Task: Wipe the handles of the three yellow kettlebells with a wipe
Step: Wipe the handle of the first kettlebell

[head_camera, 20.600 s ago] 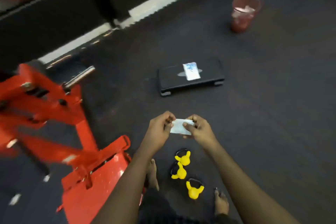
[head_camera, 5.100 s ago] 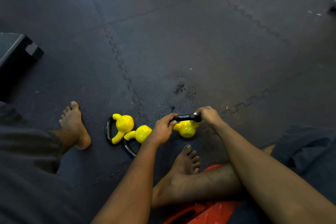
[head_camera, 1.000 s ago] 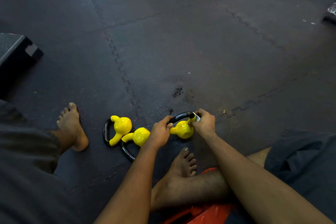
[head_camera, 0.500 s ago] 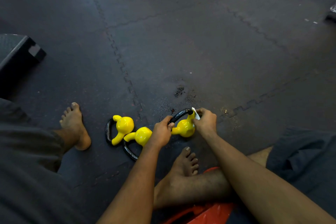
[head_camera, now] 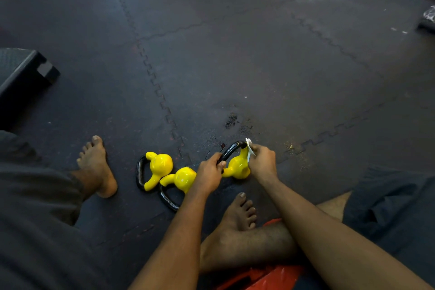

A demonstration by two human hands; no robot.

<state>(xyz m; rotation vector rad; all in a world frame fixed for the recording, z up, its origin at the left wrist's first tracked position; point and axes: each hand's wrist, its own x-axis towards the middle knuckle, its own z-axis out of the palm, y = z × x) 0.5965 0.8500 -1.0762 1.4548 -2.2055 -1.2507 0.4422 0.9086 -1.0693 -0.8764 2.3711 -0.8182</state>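
Three small yellow kettlebells with black handles lie on the dark floor mat in front of me. The left kettlebell and the middle kettlebell lie on their sides, untouched. The right kettlebell is tilted, its black handle raised. My left hand grips the handle's lower left part. My right hand pinches a small white wipe against the handle's right end, where it meets the yellow body.
My bare left foot rests left of the kettlebells and my right foot just below them. A black step platform stands at the left edge. Red equipment is under my leg. A damp patch marks the mat.
The kettlebell's handle has tipped up and my right hand with the wipe has slid from the handle's top down to its right end. My left hand keeps its grip.
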